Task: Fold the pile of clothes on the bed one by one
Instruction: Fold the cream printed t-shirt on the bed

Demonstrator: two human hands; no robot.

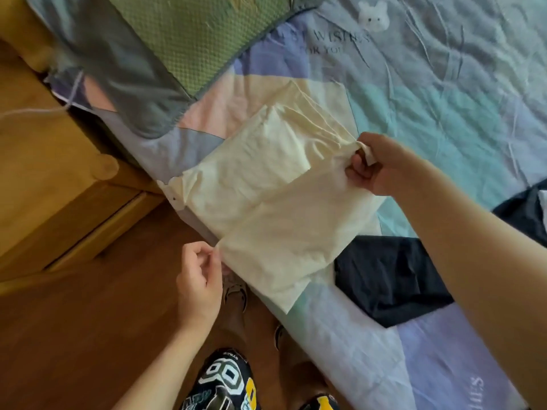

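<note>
So I've got the cream garment (275, 208) spread over the near edge of the bed (444, 99), partly folded already, with one layer doubled over the middle. My right hand (381, 164) has a grip on its far right corner, fingers curled around a bunched bit of fabric that's pulled into little pleats. My left hand (201, 279) is pinching the near left corner, right where the cloth hangs off the mattress over the wooden floor (88, 321). This thing looks thin and floppy, super light, zero stiffness, so it'll sag wherever I'm not holding it. Corners and hems seem like the best places to grab, and I'd keep it taut between both hands or the fold line will go wonky. The dark navy garment (390, 276) sits just to the right, touching the cream one, probably next in line. Green pillow (189, 37) is at the far left, well out of the way.
</note>
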